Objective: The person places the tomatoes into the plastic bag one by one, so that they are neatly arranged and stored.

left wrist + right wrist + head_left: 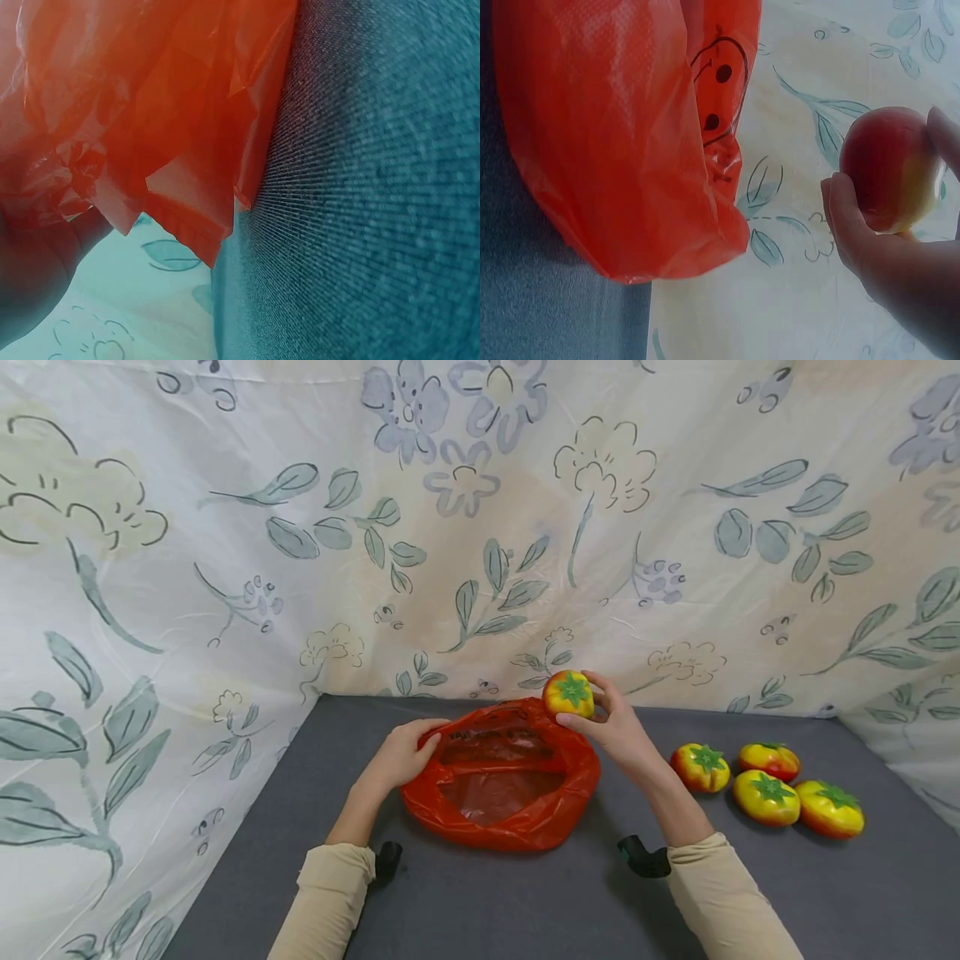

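Observation:
A red plastic bag lies on the dark cloth with its mouth spread wide. My left hand pinches the bag's left rim; the left wrist view shows crumpled red plastic beside part of that hand. Over the bag's far right edge, my right hand holds a yellow-and-red persimmon with a green leafy top. In the right wrist view the persimmon sits between thumb and fingers, apart from the bag, whose side bears a printed face.
On the right of the dark cloth-covered table sit several more persimmons close together. A floral curtain hangs behind the table and along its sides. Black straps or mounts show at both wrists.

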The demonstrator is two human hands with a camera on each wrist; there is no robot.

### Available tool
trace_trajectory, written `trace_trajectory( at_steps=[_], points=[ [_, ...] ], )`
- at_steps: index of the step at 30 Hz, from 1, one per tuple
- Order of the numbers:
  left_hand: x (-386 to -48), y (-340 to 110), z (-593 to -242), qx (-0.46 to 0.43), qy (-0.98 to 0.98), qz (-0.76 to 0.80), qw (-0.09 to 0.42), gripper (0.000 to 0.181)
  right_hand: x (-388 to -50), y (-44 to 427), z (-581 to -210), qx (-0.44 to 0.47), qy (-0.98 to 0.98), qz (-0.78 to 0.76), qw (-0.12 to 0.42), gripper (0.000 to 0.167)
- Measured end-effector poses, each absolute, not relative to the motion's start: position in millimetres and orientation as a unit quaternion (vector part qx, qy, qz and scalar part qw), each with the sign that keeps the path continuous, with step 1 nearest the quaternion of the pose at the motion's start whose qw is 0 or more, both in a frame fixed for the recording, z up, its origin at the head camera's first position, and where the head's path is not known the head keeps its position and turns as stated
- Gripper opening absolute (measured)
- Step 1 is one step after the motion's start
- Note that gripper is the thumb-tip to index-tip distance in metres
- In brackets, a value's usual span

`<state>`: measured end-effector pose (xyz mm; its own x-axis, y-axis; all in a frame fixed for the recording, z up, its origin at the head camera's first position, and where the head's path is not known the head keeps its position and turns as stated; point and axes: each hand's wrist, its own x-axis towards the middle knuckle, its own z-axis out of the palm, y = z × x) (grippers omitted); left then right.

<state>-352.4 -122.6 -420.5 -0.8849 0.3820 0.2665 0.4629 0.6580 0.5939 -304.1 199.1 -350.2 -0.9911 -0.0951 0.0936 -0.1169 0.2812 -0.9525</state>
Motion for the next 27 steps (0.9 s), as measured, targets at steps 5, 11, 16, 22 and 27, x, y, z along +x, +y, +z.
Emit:
trace_trajectory(
  at_steps=[5, 11, 16, 22, 27],
  points=[
    [-352.0, -122.2, -421.1, -0.230, -0.910, -0.341, 0.054, 0.032, -305.1, 193.7, -352.3, 0.068, -0.803, 0.593, 0.002, 0.086],
    [-349.9, -121.5, -419.7, -0.229, -0.908, -0.347, 0.057, 0.032, -307.1, 190.1, -355.1, 0.076, -0.795, 0.602, -0.007, 0.086],
    [-349.9, -121.5, -419.7, -0.235, -0.908, -0.340, 0.063, 0.031, -308.5, 186.3, -356.5, 0.081, -0.796, 0.600, -0.011, 0.087],
    [-349.9, -121.6, -419.5, -0.231, -0.908, -0.344, 0.059, 0.031, -310.0, 179.3, -357.5, 0.081, -0.808, 0.584, -0.018, 0.087],
    [-350.5, -122.0, -420.3, -0.231, -0.908, -0.344, 0.062, 0.031, -311.7, 172.8, -360.4, 0.077, -0.814, 0.576, -0.022, 0.085]
  ],
)
